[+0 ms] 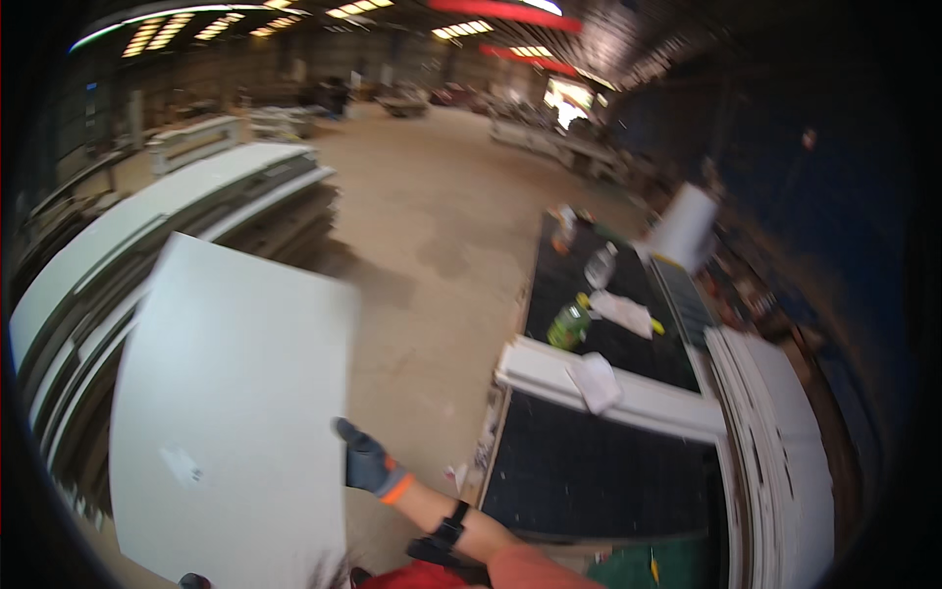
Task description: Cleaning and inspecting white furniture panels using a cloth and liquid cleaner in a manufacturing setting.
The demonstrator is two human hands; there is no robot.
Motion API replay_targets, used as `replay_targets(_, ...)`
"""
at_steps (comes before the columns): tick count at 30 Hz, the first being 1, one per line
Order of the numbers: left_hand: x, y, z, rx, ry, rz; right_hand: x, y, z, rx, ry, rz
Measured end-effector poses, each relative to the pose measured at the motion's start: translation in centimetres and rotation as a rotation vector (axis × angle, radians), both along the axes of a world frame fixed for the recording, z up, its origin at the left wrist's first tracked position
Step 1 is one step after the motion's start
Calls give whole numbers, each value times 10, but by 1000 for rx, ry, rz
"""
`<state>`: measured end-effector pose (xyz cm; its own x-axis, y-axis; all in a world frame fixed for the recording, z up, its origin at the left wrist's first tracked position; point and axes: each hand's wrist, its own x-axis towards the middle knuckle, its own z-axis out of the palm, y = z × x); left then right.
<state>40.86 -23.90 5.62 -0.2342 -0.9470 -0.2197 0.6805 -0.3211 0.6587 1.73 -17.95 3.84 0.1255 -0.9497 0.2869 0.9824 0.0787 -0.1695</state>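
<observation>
Chipping could be caused by striking the stacked boards (147, 211) near the white panel (240, 393), whose right edge is clasped by the right hand (371, 465); the left hand's (193, 581) grip cannot be judged.

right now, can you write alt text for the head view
A gloved right hand grips the edge of a large white panel. Stacked panels lie beyond it at left; at right, a dark-topped table holds a green bottle, with workshop floor between.
</observation>
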Motion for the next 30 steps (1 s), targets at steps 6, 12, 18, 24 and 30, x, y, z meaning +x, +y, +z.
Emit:
replay_targets(6, -77, -114, 7, -1, 109, -123, 47, -37, 17, 239, 325, -258)
replay_targets(12, -168, -192, -8, 57, 229, -180, -40, -130, -65, 174, 543, -331)
replay_targets(18, -309, -272, -9, -1, -70, -85, -171, -210, -38, 355, 757, -235)
replay_targets(24, -433, -346, -23, -59, 100, -400, -338, -261, 16, 525, 795, -326)
replay_targets(30, -530, -429, -4, 89, 228, -485, -440, -388, 57, 373, 774, -479)
